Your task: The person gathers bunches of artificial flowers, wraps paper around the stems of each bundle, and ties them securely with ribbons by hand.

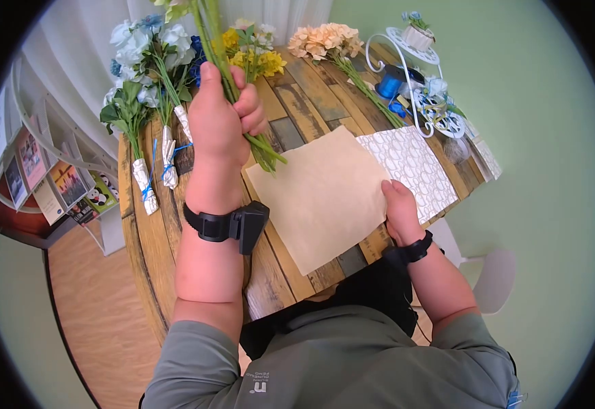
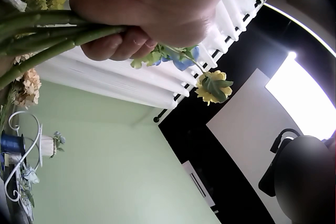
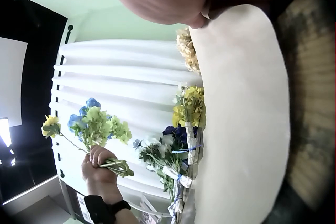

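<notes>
My left hand (image 1: 217, 123) grips a bunch of green flower stems (image 1: 267, 154), raised over the far side of the wooden table. In the right wrist view the bunch's light green and blue flowers (image 3: 94, 124) rise above that fist, with one yellow bloom (image 3: 51, 126) leaning out sideways. The cut stem ends hang over the far corner of a tan sheet of wrapping paper (image 1: 324, 198). My right hand (image 1: 401, 211) pinches this sheet at its right edge, thumb on top. In the right wrist view the sheet (image 3: 241, 113) bows upward near that hand.
White patterned paper (image 1: 420, 163) lies right of the tan sheet. Peach flowers (image 1: 324, 41) rest at the back. Wrapped bouquets with white handles (image 1: 144, 184) line the left side, near yellow flowers (image 1: 264, 63). A white wire stand (image 1: 413, 95) and blue ribbon spool (image 1: 391, 83) occupy the right corner.
</notes>
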`<act>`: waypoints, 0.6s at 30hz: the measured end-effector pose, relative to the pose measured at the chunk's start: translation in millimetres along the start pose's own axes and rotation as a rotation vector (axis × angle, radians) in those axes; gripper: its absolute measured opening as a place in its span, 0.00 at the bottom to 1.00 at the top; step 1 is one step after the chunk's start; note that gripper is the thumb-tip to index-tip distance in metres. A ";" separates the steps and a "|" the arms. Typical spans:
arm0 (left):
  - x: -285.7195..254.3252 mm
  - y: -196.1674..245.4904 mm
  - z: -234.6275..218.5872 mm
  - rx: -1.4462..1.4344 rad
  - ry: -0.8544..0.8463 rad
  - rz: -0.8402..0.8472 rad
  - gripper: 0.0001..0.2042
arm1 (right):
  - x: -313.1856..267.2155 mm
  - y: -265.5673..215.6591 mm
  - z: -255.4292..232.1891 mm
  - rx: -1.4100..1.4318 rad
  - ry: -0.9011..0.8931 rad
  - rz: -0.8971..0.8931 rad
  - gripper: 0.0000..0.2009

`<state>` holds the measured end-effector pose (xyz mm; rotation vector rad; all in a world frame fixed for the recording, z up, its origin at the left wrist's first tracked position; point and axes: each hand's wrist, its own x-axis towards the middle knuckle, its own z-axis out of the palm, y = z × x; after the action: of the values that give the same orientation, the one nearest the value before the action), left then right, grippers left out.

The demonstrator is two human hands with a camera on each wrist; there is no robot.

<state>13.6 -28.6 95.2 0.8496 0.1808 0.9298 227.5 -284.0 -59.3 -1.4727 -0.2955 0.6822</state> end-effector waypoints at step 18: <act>-1.6 -14.8 9.4 0.035 -0.024 -0.077 0.22 | -8.6 -32.6 15.6 -0.351 -0.074 -0.553 0.17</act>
<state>26.5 -39.7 90.7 0.8799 0.2086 0.8464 219.6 -275.0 -24.1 -1.5962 -0.8770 0.2410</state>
